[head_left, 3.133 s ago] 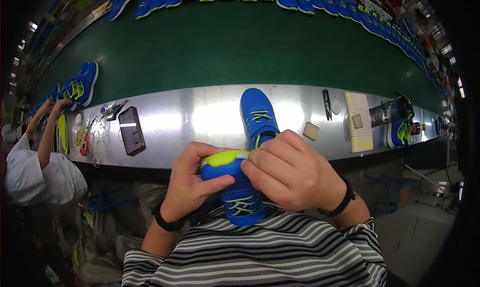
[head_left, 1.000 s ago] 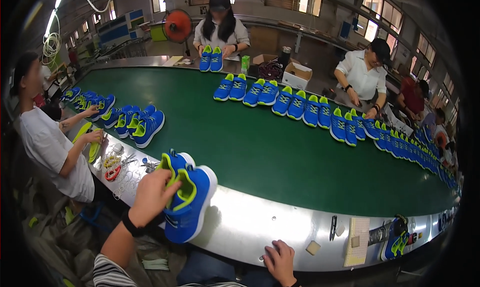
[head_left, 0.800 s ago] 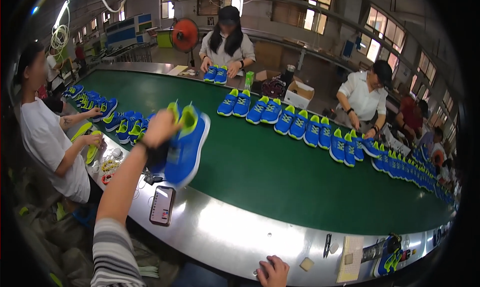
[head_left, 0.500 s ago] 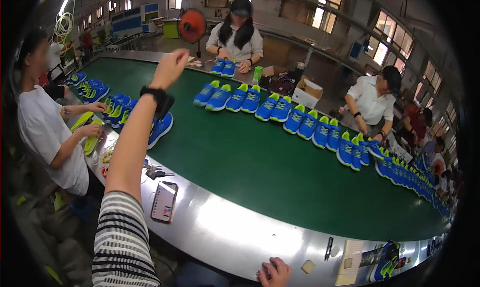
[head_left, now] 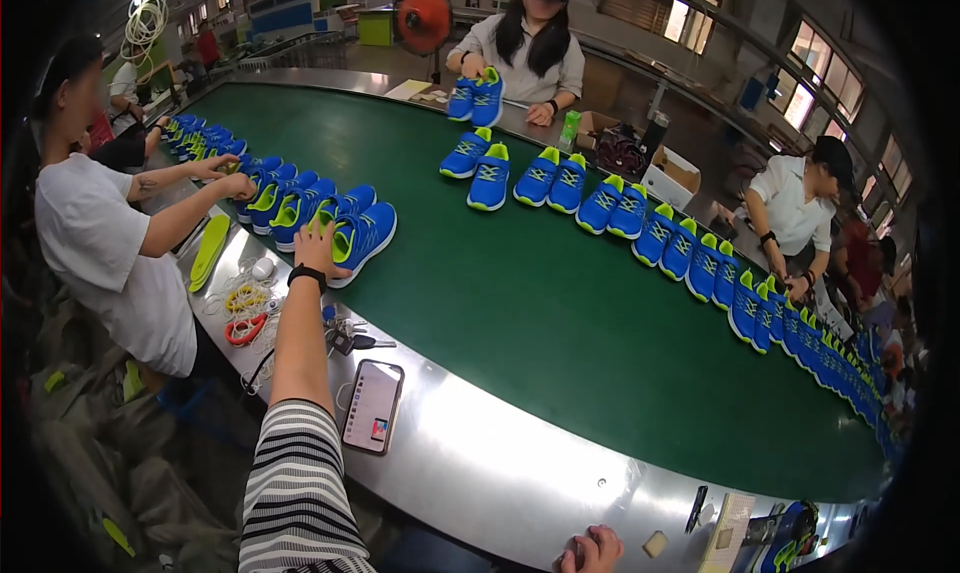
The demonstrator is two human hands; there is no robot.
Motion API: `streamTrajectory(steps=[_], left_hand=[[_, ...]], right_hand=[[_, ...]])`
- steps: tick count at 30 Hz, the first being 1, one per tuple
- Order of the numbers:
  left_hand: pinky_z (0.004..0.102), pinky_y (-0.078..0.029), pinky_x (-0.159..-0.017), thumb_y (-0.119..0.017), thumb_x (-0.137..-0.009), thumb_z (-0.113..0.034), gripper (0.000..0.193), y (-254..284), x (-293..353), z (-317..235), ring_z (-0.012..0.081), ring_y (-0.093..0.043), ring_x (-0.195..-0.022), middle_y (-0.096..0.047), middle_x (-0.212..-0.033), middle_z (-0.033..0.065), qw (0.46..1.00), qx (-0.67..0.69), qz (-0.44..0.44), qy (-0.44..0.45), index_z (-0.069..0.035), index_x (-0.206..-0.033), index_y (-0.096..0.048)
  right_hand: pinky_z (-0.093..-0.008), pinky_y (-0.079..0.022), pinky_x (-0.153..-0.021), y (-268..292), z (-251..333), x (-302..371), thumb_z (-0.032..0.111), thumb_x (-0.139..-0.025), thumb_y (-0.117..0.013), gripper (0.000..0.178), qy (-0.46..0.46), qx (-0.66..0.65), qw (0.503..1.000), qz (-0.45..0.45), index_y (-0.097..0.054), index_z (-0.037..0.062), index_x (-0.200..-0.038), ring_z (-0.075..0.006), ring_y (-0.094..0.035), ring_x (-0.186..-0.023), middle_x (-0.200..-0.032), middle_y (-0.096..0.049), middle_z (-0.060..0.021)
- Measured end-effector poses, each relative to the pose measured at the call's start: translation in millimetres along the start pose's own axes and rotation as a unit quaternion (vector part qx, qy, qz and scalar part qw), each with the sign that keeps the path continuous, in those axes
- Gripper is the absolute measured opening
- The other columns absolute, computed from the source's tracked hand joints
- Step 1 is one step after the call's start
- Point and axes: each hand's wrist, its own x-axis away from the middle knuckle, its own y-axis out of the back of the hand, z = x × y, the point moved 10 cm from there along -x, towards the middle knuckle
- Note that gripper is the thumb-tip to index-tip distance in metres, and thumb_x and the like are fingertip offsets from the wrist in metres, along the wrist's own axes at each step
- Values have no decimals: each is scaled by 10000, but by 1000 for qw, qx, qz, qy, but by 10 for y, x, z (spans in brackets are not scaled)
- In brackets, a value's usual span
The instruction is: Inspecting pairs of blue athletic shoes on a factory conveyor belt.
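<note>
My left hand (head_left: 318, 250) is at the heel of a blue sneaker (head_left: 368, 241) with a lime lining, the nearest of the left-hand row. Its fingers are spread over the collar and the thumb stands apart; contact looks likely, but no closed grip shows. Another blue sneaker (head_left: 352, 201) stands just behind it. At the lower edge, my right hand (head_left: 597, 550) rests by the metal border of the table (head_left: 500, 463). Its fingers are loosely bent and apart, with nothing visible in them; part of it is cut off. A small beige block (head_left: 655, 544) lies beside it.
A phone (head_left: 373, 405), keys (head_left: 358, 341) and scissors with a red handle (head_left: 246, 330) lie on the metal border. Sneaker pairs line the far side of the green belt (head_left: 560, 333). One co-worker (head_left: 120, 213) reaches into the left row; others stand across.
My left hand has come down from above the belt to the nearest sneaker. The view has shifted left. The co-worker across has lifted a sneaker pair; the one at left has let go of the insoles.
</note>
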Motion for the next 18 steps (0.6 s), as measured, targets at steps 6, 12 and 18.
streamTrajectory(steps=[6, 12, 18], left_hand=[[491, -334, -1000, -841, -501, -564, 1125, -23, -103, -162, 310, -577, -1090, -628, -1107, 161, 999, 4, 46, -23, -39, -1381, -377], [463, -352, -902, -819, -553, -553, 955, 759, 318, -727, 330, -610, -932, -657, -918, 163, 988, 107, -34, -105, -56, -1296, -481], [446, -349, -906, -778, -665, -553, 989, 2113, 2054, -1734, 378, -584, -928, -631, -966, 194, 923, 272, -80, -260, -5, -1396, -402]], right_hand=[[-504, -366, -959, -73, -14, -3, 194, -812, -652, 322, -20, 22, 999, 11, -616, 39, -1093, -388, -483, -1140, -1208, -551, -207], [-500, -355, -963, -149, -22, 71, 240, -845, -626, 323, -13, 37, 999, 0, -603, 63, -1114, -395, -481, -1128, -1201, -551, -197], [-437, -345, -944, -94, -30, 12, 218, -816, -644, 394, 18, -55, 997, -57, -578, 12, -1146, -358, -477, -1142, -1155, -541, -184]])
